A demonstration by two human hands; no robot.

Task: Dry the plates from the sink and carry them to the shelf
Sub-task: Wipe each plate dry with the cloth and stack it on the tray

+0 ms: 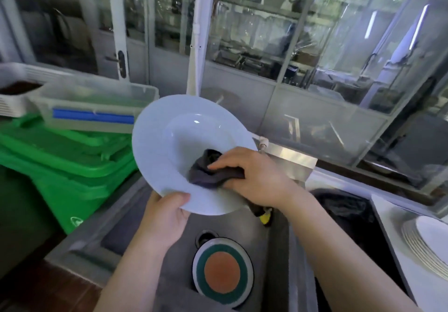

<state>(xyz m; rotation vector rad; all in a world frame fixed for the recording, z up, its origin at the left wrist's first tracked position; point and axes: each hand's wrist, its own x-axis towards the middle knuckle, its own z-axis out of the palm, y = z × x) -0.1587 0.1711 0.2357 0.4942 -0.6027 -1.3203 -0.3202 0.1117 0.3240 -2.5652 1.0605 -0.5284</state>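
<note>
A: Checking left hand [164,217].
B: Gripping white plate [155,141] at its lower rim, thumb on top, fingers [157,229] curled underneath. Holding it tilted, raised above the sink [135,226], face toward the camera.

A: Right hand [257,175]?
B: Pressing a dark cloth [208,172] into the plate's well, low on the right side. Fingers closed over the cloth, flat against it.

A: Anything sitting in the sink?
B: Lying flat on the sink floor just below the drain: round plate with green ring and orange centre [222,271]. Not touching either hand.

A: Right basin?
B: Looking dark, something black in it [344,209]; not telling what.

A: Dried stock?
B: Stacking on the white surface [417,280] at far right: pile of white plates [429,243], partly cut off by the frame edge.

A: Left side?
B: Standing beside the sink: green bin [68,166], lid down. Resting on top of it, a clear plastic tub with blue handle [93,110].

A: Behind?
B: Showing glass-fronted cabinets [266,32] with blurred kitchenware inside. White pipe [196,32] running upright behind the raised plate.
</note>
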